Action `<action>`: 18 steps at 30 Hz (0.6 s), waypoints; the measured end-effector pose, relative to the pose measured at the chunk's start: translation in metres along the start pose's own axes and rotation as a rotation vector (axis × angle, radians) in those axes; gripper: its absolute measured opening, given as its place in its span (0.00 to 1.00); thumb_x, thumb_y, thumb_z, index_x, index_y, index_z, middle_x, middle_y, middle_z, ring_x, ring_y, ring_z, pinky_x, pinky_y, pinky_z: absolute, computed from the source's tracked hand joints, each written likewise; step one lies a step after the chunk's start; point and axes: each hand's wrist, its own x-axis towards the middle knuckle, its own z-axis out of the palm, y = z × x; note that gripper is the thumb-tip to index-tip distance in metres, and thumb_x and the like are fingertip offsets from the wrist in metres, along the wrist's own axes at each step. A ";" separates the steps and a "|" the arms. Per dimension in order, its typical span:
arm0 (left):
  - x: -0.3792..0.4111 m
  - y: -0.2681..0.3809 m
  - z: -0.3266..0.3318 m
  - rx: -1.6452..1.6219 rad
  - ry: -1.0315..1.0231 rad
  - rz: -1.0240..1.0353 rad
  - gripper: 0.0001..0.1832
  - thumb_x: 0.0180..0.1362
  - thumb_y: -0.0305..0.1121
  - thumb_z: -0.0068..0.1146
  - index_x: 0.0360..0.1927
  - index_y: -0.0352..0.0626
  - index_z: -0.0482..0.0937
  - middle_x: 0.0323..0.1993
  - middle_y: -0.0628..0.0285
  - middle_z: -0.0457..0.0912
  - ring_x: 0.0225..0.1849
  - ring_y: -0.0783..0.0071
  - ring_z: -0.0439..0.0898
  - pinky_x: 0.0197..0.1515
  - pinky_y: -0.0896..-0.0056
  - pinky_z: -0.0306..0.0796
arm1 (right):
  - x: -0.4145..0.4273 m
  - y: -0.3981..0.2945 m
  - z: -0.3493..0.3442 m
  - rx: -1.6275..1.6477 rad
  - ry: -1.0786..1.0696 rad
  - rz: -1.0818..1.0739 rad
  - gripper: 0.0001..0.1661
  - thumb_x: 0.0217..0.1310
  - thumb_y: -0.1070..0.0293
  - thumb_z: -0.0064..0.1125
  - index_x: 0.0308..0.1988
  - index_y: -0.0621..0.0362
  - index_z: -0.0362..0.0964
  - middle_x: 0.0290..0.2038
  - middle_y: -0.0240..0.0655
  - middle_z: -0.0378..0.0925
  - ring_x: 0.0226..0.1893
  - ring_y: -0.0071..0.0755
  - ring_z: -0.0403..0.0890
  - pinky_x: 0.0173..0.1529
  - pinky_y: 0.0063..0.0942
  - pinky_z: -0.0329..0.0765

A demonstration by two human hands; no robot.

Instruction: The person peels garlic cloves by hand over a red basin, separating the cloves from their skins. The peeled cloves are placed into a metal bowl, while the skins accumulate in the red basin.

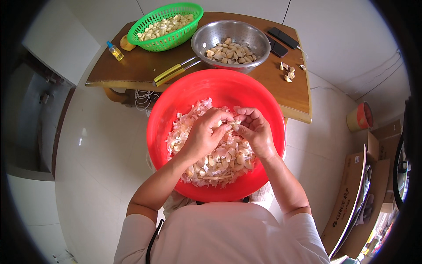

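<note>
A garlic clove (234, 122) is pinched between my left hand (211, 128) and my right hand (255, 130), fingertips of both touching it. Part of the clove is covered by the fingers. Both hands hover over a large red plastic basin (217, 82), which sits in front of my body. Loose garlic skins (194, 112) cover much of the basin's inside. Among them, toward the near side, lie several garlic cloves (227, 161). My forearms hide parts of the basin's rim and contents.
Behind the basin, a wooden table (132, 71) carries a green basket (165, 44) of peeled cloves, a steel colander (230, 67) of unpeeled ones, two phones (283, 38), stray cloves (288, 74) and a small spray bottle (115, 51). Cardboard boxes (346, 198) and a bin (359, 117) stand right.
</note>
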 end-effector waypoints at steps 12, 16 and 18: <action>0.007 0.005 -0.004 0.302 -0.023 0.313 0.11 0.47 0.17 0.55 0.35 0.41 0.75 0.36 0.59 0.74 0.35 0.64 0.77 0.33 0.69 0.73 | -0.002 -0.010 -0.009 -0.085 -0.070 0.059 0.10 0.55 0.80 0.55 0.40 0.62 0.70 0.36 0.32 0.75 0.37 0.21 0.76 0.42 0.19 0.75; 0.007 0.002 -0.004 0.300 -0.007 0.363 0.11 0.45 0.14 0.54 0.31 0.40 0.73 0.33 0.59 0.73 0.33 0.64 0.75 0.31 0.70 0.71 | -0.003 -0.007 -0.012 0.013 -0.098 0.044 0.12 0.55 0.81 0.53 0.42 0.61 0.69 0.37 0.34 0.76 0.37 0.24 0.77 0.40 0.21 0.77; 0.007 0.004 -0.003 0.303 0.030 0.378 0.11 0.44 0.14 0.53 0.31 0.40 0.73 0.32 0.59 0.73 0.33 0.64 0.76 0.31 0.70 0.71 | -0.003 -0.005 -0.013 0.065 -0.103 0.046 0.12 0.56 0.81 0.52 0.42 0.61 0.70 0.37 0.34 0.76 0.37 0.25 0.78 0.40 0.22 0.77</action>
